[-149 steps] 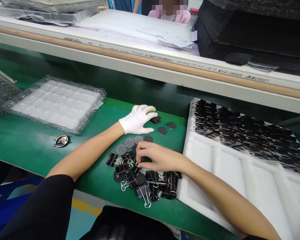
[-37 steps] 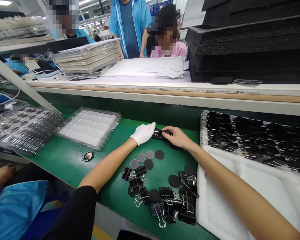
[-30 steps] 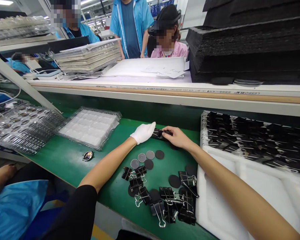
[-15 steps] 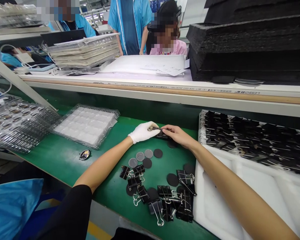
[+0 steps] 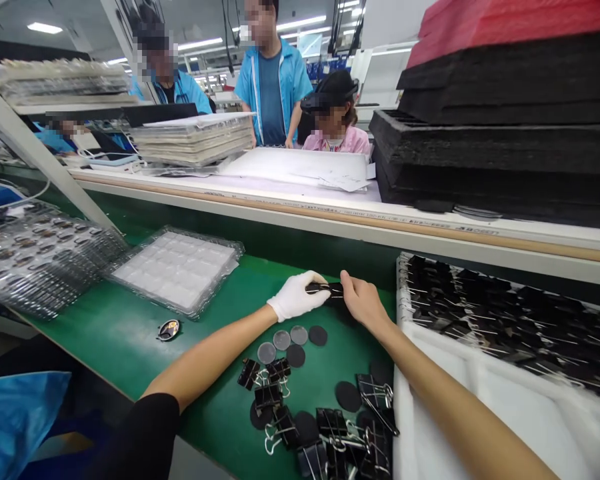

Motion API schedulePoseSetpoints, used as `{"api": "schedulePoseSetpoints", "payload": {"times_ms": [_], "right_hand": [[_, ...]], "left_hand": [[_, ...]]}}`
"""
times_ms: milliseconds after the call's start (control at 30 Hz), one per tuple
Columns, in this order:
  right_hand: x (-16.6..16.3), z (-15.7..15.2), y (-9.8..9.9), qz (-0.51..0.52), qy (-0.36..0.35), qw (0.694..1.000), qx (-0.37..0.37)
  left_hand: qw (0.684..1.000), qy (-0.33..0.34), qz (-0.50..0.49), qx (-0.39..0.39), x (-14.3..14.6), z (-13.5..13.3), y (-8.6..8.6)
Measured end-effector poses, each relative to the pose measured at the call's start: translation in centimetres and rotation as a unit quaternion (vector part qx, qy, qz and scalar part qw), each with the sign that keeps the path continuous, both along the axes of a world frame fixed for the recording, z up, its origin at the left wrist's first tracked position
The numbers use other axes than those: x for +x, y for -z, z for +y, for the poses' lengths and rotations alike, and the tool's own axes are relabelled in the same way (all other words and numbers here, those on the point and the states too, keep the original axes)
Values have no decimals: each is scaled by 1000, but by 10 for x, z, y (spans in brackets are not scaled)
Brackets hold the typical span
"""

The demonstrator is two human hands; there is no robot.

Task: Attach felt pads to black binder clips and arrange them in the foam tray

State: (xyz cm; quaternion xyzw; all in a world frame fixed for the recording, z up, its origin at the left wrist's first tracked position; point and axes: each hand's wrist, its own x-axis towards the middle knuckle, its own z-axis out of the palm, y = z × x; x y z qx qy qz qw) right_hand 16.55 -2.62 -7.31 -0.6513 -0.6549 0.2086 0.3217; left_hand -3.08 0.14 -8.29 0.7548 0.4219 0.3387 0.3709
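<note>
My left hand [image 5: 295, 297], in a white glove, and my bare right hand [image 5: 361, 301] meet over the green bench and both pinch a small black clipped part [image 5: 327, 289] held between them. Just below them lie several grey and black round discs [image 5: 293, 339]. A heap of black binder clips [image 5: 325, 419] lies nearer to me.
A white foam tray [image 5: 490, 400] at the right holds rows of black clipped parts [image 5: 510, 310]. A clear blister tray [image 5: 177, 268] and a chrome emblem [image 5: 169, 329] lie at the left. Black foam sheets [image 5: 500, 127] sit on the shelf. Other people stand behind.
Five seconds ago my right hand was in the clip heap and my left on a disc. Both hands then closed on the small black part and have lifted it slightly.
</note>
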Motion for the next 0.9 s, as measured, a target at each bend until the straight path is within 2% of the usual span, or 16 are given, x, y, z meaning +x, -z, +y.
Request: {"api": "schedulePoseSetpoints", "payload": {"times_ms": [67,167,267,433,533,667,900], "right_hand": [[3,1,-1,43,-26,999,4],[5,3,-1,191,-74,978,-47],[3,5,2,338,-73,933,-98],[3,6,5,500,-39,854,-138],[4,6,5,543,-26,826,-152],[4,7,7,545,-9,825,-148],[3,9,11,557,6,817,-150]], "left_hand": [[1000,-3,-22,-12,-1,2,1],[998,4,-60,-32,-6,8,3],[996,-7,-82,-41,-10,14,5],[997,-27,-68,-38,-9,14,5],[998,-24,-41,-35,-7,11,2],[999,-17,7,-38,-7,9,0],[1000,5,2,-21,-9,13,2]]}}
